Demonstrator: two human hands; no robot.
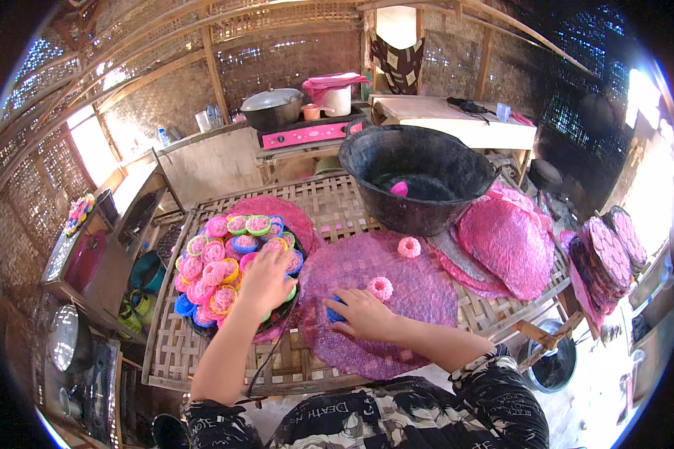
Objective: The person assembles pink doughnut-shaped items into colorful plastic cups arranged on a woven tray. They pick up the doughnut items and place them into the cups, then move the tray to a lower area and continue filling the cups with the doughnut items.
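Pink stringy rounds (212,251) sit in small coloured cups (246,244), blue, yellow, green and pink, heaped under and to the left of the left fingers. Left hand (266,283): fingers (281,257) stretched over the right side of the heap; can't tell if they grip a cup. Right hand (367,316): fingers curled round a blue cup (337,309) over the pink mesh mat (427,295); cup mostly covered, contents hidden. Two loose pink rings (380,288) on the mat: one just beyond the right fingers, the other farther out and a bit right. Both bumpy, pale pink, hollow-centred.

Writing: black shirt (352,415), below both sets of fingers, carries pale lettering and printed figures on front and sleeves. Stove (307,136), well beyond the fingers, has a bright pink front with small dark marks, too small to read.

Slatted woven desk (335,206) lies under it all. Large black basin (386,213) stands beyond the right fingers, slightly right, a bright pink piece (400,189) inside. Pink sheets (505,236) overlap in a stack, right of the basin's near side and well right of the right fingers.
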